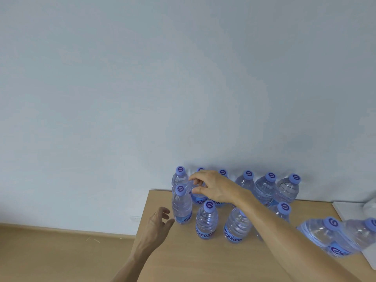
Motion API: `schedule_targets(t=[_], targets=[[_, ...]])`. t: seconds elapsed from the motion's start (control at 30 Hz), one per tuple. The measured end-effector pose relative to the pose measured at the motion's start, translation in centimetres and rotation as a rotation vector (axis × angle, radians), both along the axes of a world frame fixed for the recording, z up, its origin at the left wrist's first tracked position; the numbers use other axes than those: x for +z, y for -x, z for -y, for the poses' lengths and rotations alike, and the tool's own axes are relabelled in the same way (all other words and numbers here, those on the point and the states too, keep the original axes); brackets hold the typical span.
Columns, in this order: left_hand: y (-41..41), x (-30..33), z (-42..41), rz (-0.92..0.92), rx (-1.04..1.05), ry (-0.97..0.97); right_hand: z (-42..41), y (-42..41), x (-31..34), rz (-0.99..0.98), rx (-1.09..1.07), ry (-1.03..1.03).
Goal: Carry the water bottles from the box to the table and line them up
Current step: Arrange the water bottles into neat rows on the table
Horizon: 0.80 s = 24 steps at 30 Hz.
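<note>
Lining up water bottles on the surface.

Left hand loose and empty beside the front-left bottle, likely steadying. Right hand hovering with curled fingers, gripping nothing, over a back-row bottle, seemingly nudging it straight. More bottles ranked toward the wall; box out of view.

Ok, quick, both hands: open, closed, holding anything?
Left hand: open, fingers loosely curled, holding nothing, beside a bottle on the table.
Right hand: open, fingers loosely curled over the back row, gripping nothing.
</note>
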State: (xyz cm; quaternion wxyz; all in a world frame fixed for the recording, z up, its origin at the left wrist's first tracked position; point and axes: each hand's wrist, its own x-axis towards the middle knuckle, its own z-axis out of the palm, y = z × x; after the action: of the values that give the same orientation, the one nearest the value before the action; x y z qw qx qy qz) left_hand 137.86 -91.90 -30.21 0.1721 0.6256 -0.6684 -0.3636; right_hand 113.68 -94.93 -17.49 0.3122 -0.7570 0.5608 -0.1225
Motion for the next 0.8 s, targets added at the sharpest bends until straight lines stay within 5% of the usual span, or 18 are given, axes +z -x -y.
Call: schedule_targets(t=[0.43,0.8], targets=[[3.8,-1.9,-5.1,-0.129,0.042,-0.068,-3.2,3.4,-0.1,-0.111,0.38,-0.079],[5.4,-1.3,-4.4,-0.153,0.028,-0.054,-2.9,3.8,-0.4,-0.109,0.124,0.042]])
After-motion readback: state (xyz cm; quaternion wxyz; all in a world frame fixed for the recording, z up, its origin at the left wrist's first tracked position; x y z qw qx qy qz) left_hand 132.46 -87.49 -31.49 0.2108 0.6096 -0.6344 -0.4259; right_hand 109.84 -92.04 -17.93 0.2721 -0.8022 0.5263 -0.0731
